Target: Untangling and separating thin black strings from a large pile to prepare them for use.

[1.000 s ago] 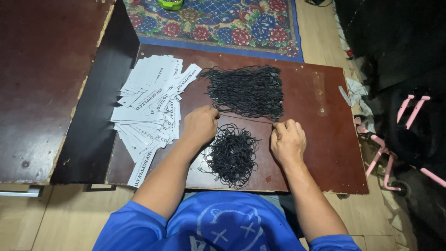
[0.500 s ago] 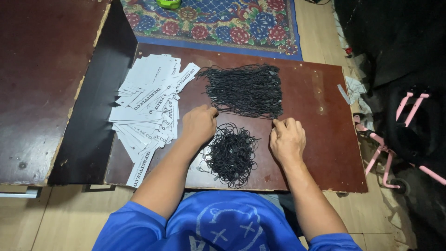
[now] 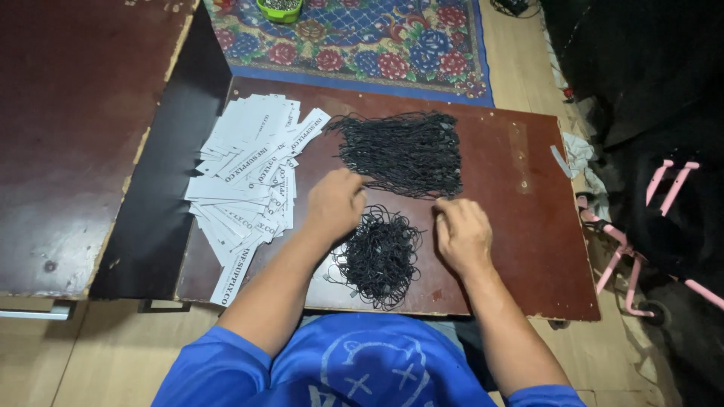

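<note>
Left hand (image 3: 333,203) and right hand (image 3: 461,235) lying curled, fingers together, on the board (image 3: 528,249), flanking the tangle (image 3: 379,256). Whether pinching a cord, cannot tell. Behind the hands, cord bundle (image 3: 403,153), strands running left to right. Tags (image 3: 249,173) fanned at left. Bare board at right, up to edge.

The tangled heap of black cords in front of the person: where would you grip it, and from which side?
Take the tangled heap of black cords from above, pinching the loose loops that stick out at its rim. It lies flat and low on the brown board, with no stiff part to grasp. The near edge looks freest, since the left hand and right hand flank its far side.
</note>
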